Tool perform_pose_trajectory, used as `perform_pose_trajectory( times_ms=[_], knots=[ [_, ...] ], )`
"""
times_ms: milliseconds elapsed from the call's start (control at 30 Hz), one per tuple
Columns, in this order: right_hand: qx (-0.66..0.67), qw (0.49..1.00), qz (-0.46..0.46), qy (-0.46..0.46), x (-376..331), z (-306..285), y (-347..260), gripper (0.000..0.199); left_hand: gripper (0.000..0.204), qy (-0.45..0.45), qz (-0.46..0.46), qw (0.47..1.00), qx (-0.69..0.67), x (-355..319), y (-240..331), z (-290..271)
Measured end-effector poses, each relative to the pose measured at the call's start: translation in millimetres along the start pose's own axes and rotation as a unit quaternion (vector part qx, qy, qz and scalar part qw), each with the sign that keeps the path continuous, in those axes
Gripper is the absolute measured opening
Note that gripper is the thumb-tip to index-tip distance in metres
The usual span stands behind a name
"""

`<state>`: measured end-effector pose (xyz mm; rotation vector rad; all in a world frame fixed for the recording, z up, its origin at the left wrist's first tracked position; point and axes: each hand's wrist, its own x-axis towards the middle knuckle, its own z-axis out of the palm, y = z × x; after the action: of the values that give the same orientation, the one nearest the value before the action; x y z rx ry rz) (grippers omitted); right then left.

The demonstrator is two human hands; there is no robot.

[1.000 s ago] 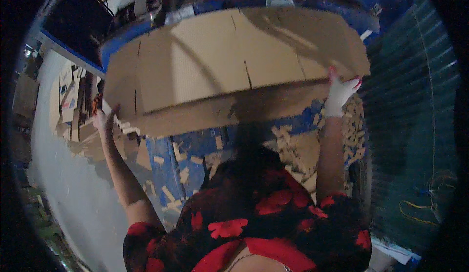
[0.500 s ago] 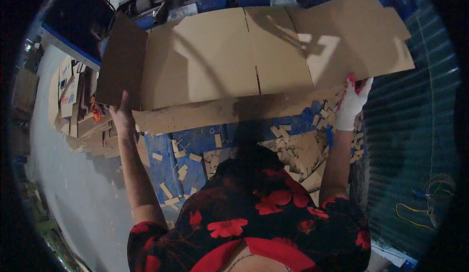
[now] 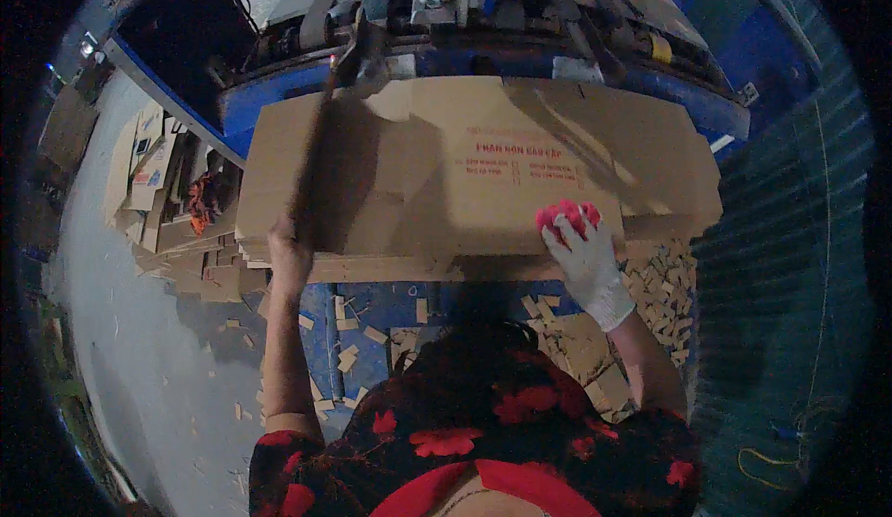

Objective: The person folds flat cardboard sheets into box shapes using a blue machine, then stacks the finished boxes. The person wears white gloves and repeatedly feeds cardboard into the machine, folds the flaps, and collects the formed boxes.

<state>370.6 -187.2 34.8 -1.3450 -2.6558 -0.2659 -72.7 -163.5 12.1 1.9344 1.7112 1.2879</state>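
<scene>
A flat brown carton (image 3: 520, 145) with red print lies on a stack of cardboard blanks (image 3: 418, 266). My bare left hand (image 3: 292, 255) is closed on the near edge of a cardboard panel (image 3: 313, 159) that stands nearly edge-on and looks blurred. To its right, the panel casts a dark shadow over the carton. My right hand (image 3: 583, 261), in a white glove with pinkish-red fingertips, rests on the carton's near right part. Its fingers are bent and apart, touching the surface below the print.
Beyond the stack stands a blue machine (image 3: 483, 57) with belts and rollers. Cardboard scraps (image 3: 650, 303) litter the blue surface near me. More flat cardboard (image 3: 200, 261) is piled at the left, with an orange-and-black cloth-like item (image 3: 200, 203). A green corrugated wall (image 3: 771, 303) borders the right.
The wide plain sheet held up by both hands is no longer spread out; a printed face now shows. My right hand moved left and inward onto the carton, my left hand slightly right and nearer me.
</scene>
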Motion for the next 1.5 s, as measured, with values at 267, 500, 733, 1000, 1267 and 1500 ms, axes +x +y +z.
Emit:
perform_pose_trajectory(
  times_ms=[267, 500, 733, 1000, 1267, 1500],
  knots=[
    [-0.073, 0.997, -0.022, -0.004, 43.2, 13.5, 63.9, 0.055, 0.075, -0.040, 0.168, 0.977, 0.123, 35.5, 44.4, 45.1],
    [-0.027, 0.999, 0.019, 0.026, 48.3, 6.3, 92.8, 0.052, 0.053, -0.068, 0.161, 0.977, 0.124, 30.5, 53.5, 64.9],
    [-0.054, 0.995, 0.011, 0.079, 49.8, 27.7, 109.6, 0.058, 0.067, -0.051, 0.167, 0.979, 0.109, 75.0, 54.1, 84.3],
    [-0.070, 0.992, 0.003, 0.104, 149.8, 52.8, 158.8, 0.047, 0.072, -0.021, 0.179, 0.913, 0.367, 175.7, -0.6, 128.8],
    [-0.157, 0.964, 0.212, 0.043, 263.3, 67.8, 188.0, 0.038, 0.066, -0.069, 0.070, 0.986, 0.137, 275.0, -34.7, 176.5],
    [-0.021, 0.964, 0.147, 0.221, 250.9, 110.6, 240.6, 0.046, 0.049, -0.115, 0.151, 0.951, 0.244, 176.9, -46.8, 143.5]
  ],
)
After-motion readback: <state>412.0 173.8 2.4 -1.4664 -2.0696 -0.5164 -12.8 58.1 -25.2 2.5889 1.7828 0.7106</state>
